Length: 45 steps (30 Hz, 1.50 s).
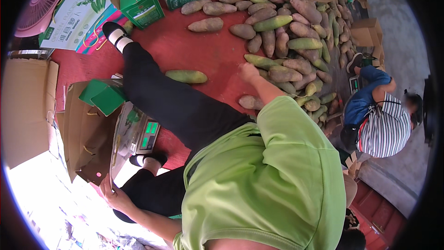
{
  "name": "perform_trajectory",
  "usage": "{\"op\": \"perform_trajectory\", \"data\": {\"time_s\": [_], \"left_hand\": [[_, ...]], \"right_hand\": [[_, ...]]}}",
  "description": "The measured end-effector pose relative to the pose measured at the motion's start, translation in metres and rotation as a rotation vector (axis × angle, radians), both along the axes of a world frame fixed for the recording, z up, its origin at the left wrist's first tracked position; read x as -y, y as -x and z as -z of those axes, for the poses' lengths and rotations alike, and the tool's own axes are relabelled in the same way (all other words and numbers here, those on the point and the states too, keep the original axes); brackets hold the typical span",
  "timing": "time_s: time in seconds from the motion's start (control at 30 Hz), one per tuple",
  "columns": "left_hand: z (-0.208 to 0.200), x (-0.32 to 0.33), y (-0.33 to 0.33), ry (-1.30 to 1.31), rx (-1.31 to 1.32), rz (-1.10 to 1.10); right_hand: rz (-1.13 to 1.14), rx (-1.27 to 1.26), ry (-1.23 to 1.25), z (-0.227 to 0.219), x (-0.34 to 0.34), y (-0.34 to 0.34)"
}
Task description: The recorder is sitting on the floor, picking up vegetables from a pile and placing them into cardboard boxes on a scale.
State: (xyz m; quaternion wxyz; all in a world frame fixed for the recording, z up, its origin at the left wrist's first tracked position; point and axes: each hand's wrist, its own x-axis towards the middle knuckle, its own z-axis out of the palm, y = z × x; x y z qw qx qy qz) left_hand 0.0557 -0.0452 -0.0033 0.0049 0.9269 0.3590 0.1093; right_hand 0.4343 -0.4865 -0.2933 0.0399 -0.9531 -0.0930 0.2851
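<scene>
My left hand (112, 195) is closed on the lower edge of an open cardboard box (88, 129) with green inner flaps. This box leans beside a digital scale (148, 135) with a lit green display. My right hand (249, 72) reaches to the near edge of a large heap of radishes; its fingers look curled, and what they hold, if anything, is hidden. Just beyond that hand lies a green radish (260, 61), seemingly close to the knuckles. A lone green radish (186, 76) rests on the red floor covering (175, 37) beside my outstretched leg.
Soil-covered radishes (303, 30) pile up at the far right. Printed cartons (81, 7) and a pink fan (44, 0) stand at far left. Another brown box (28, 111) is at the left edge. A person in a striped shirt (383, 129) crouches at right near another scale (354, 84).
</scene>
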Motion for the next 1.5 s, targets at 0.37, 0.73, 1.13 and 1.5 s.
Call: {"op": "perform_trajectory", "data": {"time_s": [0.37, 0.73, 1.13, 1.5], "left_hand": [[-0.009, 0.005, 0.001, -0.023, -0.022, -0.036], [-0.017, 0.014, -0.01, 0.03, 0.041, -0.113], [-0.022, 0.017, -0.009, 0.053, 0.014, -0.147], [-0.027, 0.018, -0.009, 0.016, -0.023, -0.065]], "right_hand": [[-0.093, -0.035, 0.539, -0.066, 0.083, -0.002], [-0.127, 0.13, 0.268, -0.078, 0.072, 0.001], [-0.018, 0.315, -0.929, -0.198, -0.083, -0.051], [-0.607, 0.033, -1.583, -0.373, -0.315, 0.026]]}}
